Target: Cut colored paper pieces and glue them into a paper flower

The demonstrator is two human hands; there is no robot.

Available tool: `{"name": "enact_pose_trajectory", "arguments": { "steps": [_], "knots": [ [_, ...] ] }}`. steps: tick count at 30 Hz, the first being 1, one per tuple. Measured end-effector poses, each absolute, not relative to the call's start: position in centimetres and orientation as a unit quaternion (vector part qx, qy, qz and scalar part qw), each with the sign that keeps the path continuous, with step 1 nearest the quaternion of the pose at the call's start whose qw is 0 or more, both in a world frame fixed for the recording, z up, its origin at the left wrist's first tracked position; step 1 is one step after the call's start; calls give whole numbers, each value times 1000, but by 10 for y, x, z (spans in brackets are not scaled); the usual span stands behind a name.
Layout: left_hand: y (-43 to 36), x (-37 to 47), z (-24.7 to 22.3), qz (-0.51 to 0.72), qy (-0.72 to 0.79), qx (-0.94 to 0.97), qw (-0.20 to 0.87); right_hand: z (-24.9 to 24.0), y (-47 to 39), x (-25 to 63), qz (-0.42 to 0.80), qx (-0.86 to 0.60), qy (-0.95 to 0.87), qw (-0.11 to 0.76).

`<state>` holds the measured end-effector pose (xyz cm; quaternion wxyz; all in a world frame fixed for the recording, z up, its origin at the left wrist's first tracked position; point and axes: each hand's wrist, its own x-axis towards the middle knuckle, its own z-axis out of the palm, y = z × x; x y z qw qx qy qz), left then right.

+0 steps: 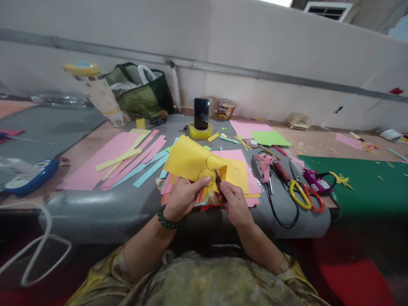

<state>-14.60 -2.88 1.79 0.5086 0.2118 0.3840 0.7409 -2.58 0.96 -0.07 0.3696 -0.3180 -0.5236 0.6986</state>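
Two hands meet over the table edge in the head view. The left hand [185, 196] pinches a yellow paper sheet [188, 163] lifted off the pile, so its pencilled circles face up. The right hand [234, 202] closes around small scissors [218, 178], blades at the drawn line. Spare scissors [304, 194] and a pink glue gun [265, 165] lie just right, within reach.

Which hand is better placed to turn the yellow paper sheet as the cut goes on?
Left. The left hand already grips the yellow paper sheet at its lower edge, while the right hand is occupied with the small dark scissors at the drawn circles.
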Motion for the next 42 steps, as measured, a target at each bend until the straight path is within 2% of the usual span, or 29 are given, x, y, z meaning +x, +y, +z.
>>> {"name": "enact_pose_trajectory", "arguments": {
  "steps": [42],
  "knots": [
    [-35,-154,11,708,397,301,500,5,12,-18,654,-324,-594,339]
  ]
}}
